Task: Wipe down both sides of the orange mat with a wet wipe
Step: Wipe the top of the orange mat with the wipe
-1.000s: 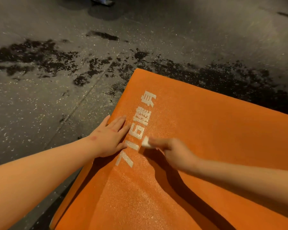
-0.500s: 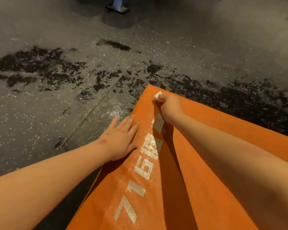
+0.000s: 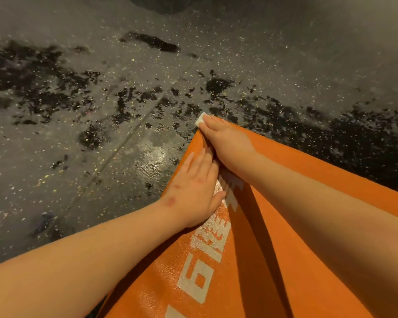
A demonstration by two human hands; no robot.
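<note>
The orange mat (image 3: 274,260) with white printed lettering lies on the floor and fills the lower right of the head view. My right hand (image 3: 225,143) reaches to the mat's far corner and holds a small folded white wet wipe (image 3: 201,118) under its fingertips, right at the corner's tip. Just behind it, my left hand (image 3: 193,191) lies flat on the mat near its left edge, fingers straight and together, touching the side of my right hand. My right forearm covers part of the lettering.
Around the mat is a grey speckled floor (image 3: 78,180) with dark wet patches (image 3: 32,79) and a shiny wet spot (image 3: 153,159) beside the mat's left edge. A straight seam in the floor runs diagonally left of the mat.
My right hand has swept the wipe from the middle of the lettering out to the mat's far corner. My left hand has slid forward along the left edge.
</note>
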